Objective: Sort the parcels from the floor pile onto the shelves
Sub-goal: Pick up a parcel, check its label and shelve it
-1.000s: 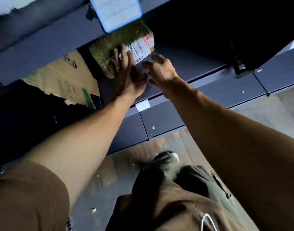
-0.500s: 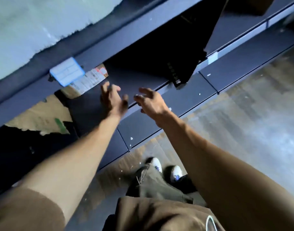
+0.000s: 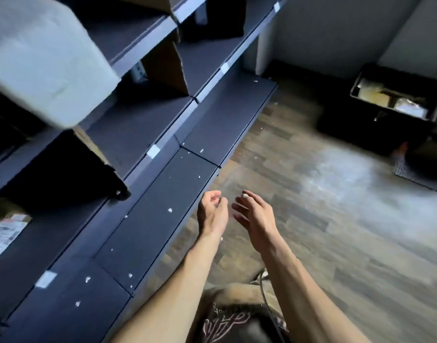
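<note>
Two bare forearms reach in from the near edge of the view, above brown shorts (image 3: 237,293). The left hand (image 3: 212,215) and the right hand (image 3: 256,219) hang side by side, close together but not touching. Both hold nothing: the left hand's fingers are loosely curled toward the palm, and the right hand's fingers are relaxed and slightly bent. Both hands lie over the line where the bottom shelf (image 3: 150,219) meets the wooden plank floor (image 3: 324,231).

The bottom shelf is a row of dark grey boards running from near left to far right, dotted with small white flecks (image 3: 170,210). The shelf above it carries white tags (image 3: 153,151) along its front edge. On that shelf, at the left margin, lies a labelled parcel (image 3: 5,231), its printed sticker facing up. Just right of it stands a black item (image 3: 59,169), too dark to identify. Farther along, a cardboard divider (image 3: 168,68) stands upright between compartments. A pale blurred block (image 3: 39,53) fills the upper left.

At the far right, well apart from the hands, a black crate (image 3: 376,125) sits on the floor against the grey wall (image 3: 336,28). It holds several pale parcels (image 3: 410,108).
</note>
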`<state>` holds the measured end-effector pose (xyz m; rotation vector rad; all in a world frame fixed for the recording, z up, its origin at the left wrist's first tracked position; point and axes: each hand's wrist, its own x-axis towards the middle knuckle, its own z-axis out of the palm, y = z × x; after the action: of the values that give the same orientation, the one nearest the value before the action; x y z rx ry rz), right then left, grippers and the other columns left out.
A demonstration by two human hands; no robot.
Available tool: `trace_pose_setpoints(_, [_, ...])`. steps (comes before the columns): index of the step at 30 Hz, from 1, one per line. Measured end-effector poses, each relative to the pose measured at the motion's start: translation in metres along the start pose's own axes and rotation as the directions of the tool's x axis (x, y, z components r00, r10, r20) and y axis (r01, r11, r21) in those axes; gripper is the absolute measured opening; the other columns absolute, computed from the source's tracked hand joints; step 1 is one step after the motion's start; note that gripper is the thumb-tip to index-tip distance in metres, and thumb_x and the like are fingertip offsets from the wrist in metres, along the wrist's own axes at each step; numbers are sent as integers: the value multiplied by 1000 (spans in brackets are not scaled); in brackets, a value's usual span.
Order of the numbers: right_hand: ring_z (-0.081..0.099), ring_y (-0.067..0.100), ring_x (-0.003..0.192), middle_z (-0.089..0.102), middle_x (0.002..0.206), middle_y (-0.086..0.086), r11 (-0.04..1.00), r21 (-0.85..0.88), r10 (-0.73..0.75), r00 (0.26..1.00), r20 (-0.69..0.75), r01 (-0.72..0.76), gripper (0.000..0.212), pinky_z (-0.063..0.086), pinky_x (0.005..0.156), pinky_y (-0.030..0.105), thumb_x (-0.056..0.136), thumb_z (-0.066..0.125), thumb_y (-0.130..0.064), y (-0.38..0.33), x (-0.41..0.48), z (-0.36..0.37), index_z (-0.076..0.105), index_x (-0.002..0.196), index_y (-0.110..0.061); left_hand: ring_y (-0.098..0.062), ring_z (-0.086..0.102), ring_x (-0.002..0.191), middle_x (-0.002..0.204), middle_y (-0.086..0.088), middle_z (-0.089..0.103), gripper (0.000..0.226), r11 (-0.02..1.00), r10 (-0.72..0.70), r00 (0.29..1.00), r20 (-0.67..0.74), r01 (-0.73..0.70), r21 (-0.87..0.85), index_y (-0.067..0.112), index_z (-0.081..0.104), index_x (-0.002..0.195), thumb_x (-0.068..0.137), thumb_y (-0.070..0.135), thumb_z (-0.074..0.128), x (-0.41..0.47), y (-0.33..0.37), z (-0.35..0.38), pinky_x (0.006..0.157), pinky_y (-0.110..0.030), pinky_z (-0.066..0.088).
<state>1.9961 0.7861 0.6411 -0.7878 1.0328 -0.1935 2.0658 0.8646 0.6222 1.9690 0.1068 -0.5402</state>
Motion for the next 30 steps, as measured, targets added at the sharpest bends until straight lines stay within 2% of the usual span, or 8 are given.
trace_pose_setpoints(2, [70, 24, 96, 71, 106, 9, 995, 92, -40, 995, -90, 48, 22, 53, 83, 35, 105, 57, -14, -40, 11, -43, 65, 126, -13, -22, 65, 110, 111, -4, 65, 23, 998, 55, 995, 89, -56, 14, 8, 67, 115, 93, 6, 62, -9, 25, 54, 89, -21, 46])
trace_pose_setpoints(5, [70, 26, 101, 71, 107, 9, 968, 207, -105, 976, -190, 145, 20, 53, 81, 34, 106, 56, -14, -96, 26, -103, 64, 124, -15, -18, 63, 103, 110, -5, 65, 20, 992, 121, 969, 217, -127, 13, 9, 66, 112, 94, 4, 62, -19, 66, 132, 75, -9, 42])
trace_pose_setpoints(8, [69, 27, 103, 70, 106, 8, 932, 298, -124, 954, -273, 206, 19, 54, 83, 34, 107, 53, -15, -134, 38, -159, 62, 124, -15, -5, 62, 88, 106, -3, 67, 20, 986, 154, 938, 311, -165, 9, 7, 68, 113, 93, 5, 64, -23, 95, 203, 69, 0, 41])
trace_pose_setpoints(10, [69, 27, 104, 70, 105, 7, 909, 347, -110, 937, -332, 229, 18, 54, 85, 35, 108, 52, -15, -152, 48, -194, 61, 124, -16, 1, 59, 85, 102, -1, 66, 20, 984, 159, 913, 375, -177, 14, 6, 67, 113, 94, 4, 64, -25, 112, 249, 70, 0, 41])
trace_pose_setpoints(14, [71, 25, 99, 70, 106, 8, 880, 401, -62, 899, -433, 254, 20, 54, 84, 34, 107, 53, -14, -189, 81, -257, 61, 125, -15, -11, 58, 82, 89, 3, 62, 17, 980, 144, 866, 479, -192, 53, 5, 65, 108, 93, -2, 62, -25, 141, 342, 68, -1, 40])
trace_pose_setpoints(19, [71, 26, 102, 71, 109, 8, 887, 375, -39, 853, -521, 270, 23, 54, 89, 37, 107, 53, -14, -266, 148, -322, 61, 129, -13, -9, 58, 80, 97, -7, 66, 19, 979, 89, 822, 562, -176, 103, 2, 68, 113, 94, 2, 63, -2, 188, 466, 64, -1, 39])
trace_pose_setpoints(26, [71, 29, 112, 72, 111, 8, 913, 315, -51, 838, -543, 259, 26, 55, 87, 36, 106, 55, -14, -405, 231, -380, 63, 131, -11, -18, 63, 91, 100, -10, 72, 14, 987, 40, 801, 598, -124, 99, 12, 67, 105, 93, 9, 63, 36, 292, 620, 70, -12, 43])
trace_pose_setpoints(30, [72, 28, 111, 73, 110, 7, 905, 325, -56, 835, -547, 274, 30, 56, 94, 40, 106, 55, -15, -468, 274, -417, 62, 134, -11, -19, 63, 91, 99, -9, 70, 15, 988, 19, 776, 630, -113, 109, 10, 68, 107, 93, 8, 63, 47, 336, 690, 83, -31, 52])
